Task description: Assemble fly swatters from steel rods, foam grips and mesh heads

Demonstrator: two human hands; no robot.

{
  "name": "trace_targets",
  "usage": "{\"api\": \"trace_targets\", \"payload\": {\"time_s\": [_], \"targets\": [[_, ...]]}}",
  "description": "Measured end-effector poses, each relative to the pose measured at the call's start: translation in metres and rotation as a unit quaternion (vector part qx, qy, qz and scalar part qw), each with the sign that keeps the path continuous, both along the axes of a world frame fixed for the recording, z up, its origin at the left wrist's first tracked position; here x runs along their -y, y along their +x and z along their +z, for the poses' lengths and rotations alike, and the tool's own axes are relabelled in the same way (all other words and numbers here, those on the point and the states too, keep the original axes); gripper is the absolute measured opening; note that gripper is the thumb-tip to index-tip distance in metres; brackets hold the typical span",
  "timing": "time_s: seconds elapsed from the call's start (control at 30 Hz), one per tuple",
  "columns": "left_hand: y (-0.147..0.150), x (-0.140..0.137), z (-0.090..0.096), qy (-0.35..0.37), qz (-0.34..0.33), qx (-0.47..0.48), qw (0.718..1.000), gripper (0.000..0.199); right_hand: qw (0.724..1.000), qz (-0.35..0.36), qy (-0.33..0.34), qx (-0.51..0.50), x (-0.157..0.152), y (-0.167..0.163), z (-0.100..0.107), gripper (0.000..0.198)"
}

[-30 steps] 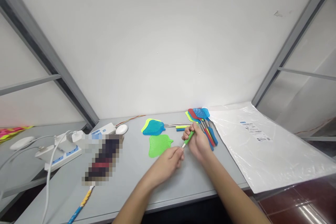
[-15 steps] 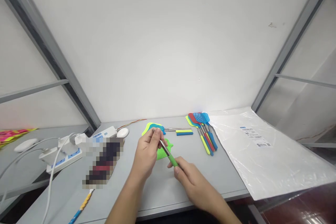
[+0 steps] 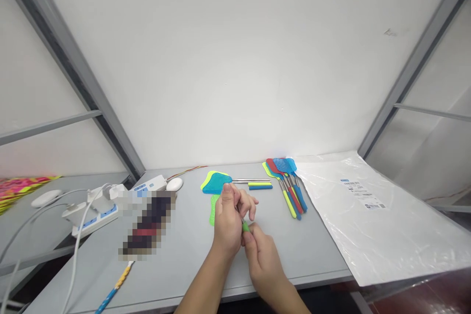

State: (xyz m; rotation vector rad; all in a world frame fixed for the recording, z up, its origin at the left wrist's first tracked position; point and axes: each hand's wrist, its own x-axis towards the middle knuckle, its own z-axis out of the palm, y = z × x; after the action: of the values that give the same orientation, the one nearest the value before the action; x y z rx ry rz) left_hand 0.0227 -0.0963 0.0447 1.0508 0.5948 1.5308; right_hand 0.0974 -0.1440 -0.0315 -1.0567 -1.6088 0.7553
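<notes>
A metal rod with a green grip (image 3: 246, 226) is held between both hands, its metal part mostly hidden by fingers. My left hand (image 3: 227, 221) is closed around the metal end, thumb on top. Wrapped round the green grip is my right hand (image 3: 262, 255), close below the left. Behind my left hand lies a green mesh swatter head (image 3: 212, 211), partly covered. Just beyond are a blue swatter head (image 3: 217, 183) and a yellow one under it, with metal rods (image 3: 250, 180) and a yellow and a blue grip (image 3: 260, 187) to their right.
Several fly swatters (image 3: 287, 186) lie bunched to the right, beside a large white plastic bag (image 3: 353, 216). At left are a power strip (image 3: 99, 218) with plugs and cables, a white oval object (image 3: 174, 184) and a blurred-out item (image 3: 149, 225). A wall stands behind.
My hands have drawn closer together along the rod, covering more of the metal and the green grip. The left hand has shifted right, uncovering more of the blue swatter head.
</notes>
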Motion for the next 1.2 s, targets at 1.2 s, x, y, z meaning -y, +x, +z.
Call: {"api": "trace_targets", "payload": {"time_s": [1.2], "targets": [[0.016,-0.034,-0.017,0.133,-0.097,-0.333,0.928,0.036,0.969,-0.015,-0.04,-0.242,-0.06,0.034,0.016,0.025]]}}
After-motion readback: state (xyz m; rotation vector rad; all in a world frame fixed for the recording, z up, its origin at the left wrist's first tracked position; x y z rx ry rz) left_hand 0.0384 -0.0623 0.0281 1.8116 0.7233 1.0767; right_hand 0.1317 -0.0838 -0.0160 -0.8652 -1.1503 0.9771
